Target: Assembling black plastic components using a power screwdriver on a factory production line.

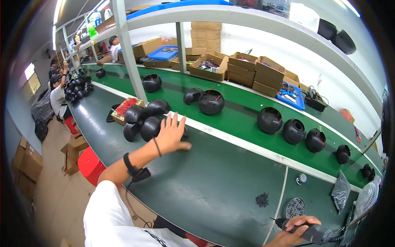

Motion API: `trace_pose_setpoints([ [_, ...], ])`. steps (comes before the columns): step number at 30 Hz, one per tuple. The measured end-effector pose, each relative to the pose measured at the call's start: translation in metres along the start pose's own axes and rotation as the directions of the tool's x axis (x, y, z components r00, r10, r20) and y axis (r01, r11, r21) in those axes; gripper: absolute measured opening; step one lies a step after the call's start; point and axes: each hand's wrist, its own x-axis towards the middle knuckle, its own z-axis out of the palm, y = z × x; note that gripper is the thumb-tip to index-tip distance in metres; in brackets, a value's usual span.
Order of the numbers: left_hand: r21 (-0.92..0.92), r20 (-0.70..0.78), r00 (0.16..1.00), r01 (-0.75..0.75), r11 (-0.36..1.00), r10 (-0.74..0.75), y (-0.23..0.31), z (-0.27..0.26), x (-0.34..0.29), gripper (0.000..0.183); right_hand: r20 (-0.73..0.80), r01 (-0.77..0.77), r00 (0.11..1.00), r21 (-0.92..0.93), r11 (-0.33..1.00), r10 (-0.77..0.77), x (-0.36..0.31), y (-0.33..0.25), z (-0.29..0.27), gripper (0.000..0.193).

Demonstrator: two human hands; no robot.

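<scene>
A cluster of dome housings [142, 121] lies just left of the left hand [170, 136]. A screw pile [261, 199] lies left of the right hand [294, 232], a round dish [294, 207] just behind it.

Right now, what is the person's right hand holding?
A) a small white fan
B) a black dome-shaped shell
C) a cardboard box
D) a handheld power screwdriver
D: the right hand is wrapped around a dark handheld power screwdriver at the lower right edge of the bench, while the left hand reaches out to the cluster of black dome-shaped shells.
</scene>
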Motion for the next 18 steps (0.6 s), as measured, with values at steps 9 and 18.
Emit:
trace_pose_setpoints([
  [9,-0.301,-0.092,0.995,-0.004,0.953,-0.025,-0.121,0.093,0.266,0.096,-0.014,0.008,1.000,-0.092,0.996,-0.010,-0.004,0.004,-0.003,0.031],
  [18,-0.234,-0.566,0.824,-0.144,0.962,-0.014,-0.078,0.007,0.162,0.063,0.010,-0.025,1.000,-0.106,0.994,0.026,-0.004,0.004,-0.021,0.030],
])
